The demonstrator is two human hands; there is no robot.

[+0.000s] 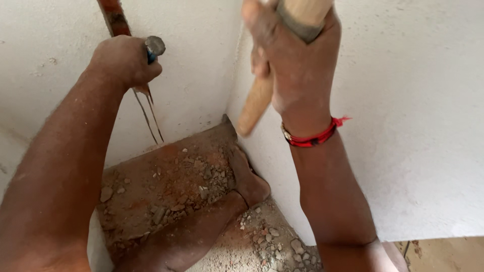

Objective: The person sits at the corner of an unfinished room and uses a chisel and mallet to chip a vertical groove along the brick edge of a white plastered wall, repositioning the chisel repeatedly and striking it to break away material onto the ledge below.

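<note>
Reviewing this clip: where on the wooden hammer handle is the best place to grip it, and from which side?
Grip the wooden handle low on its bare free end, coming from the right, away from the wall corner. The right hand currently wraps it high, leaving the long tapered lower length exposed.

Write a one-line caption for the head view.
Left hand holds chisel against plastered wall; right hand grips wooden handle above rubble.

A rough white plastered wall corner (229, 100) runs down the middle, with a narrow channel of bare red brick (113, 17) cut into the wall face to its left, high up. At the foot of that corner a dusty reddish-brown floor patch (166, 181) spreads out, strewn with grey and brick-coloured rubble chips (201, 186). A bare dust-covered foot (247, 176) rests on this floor just beside the corner's base.
</note>
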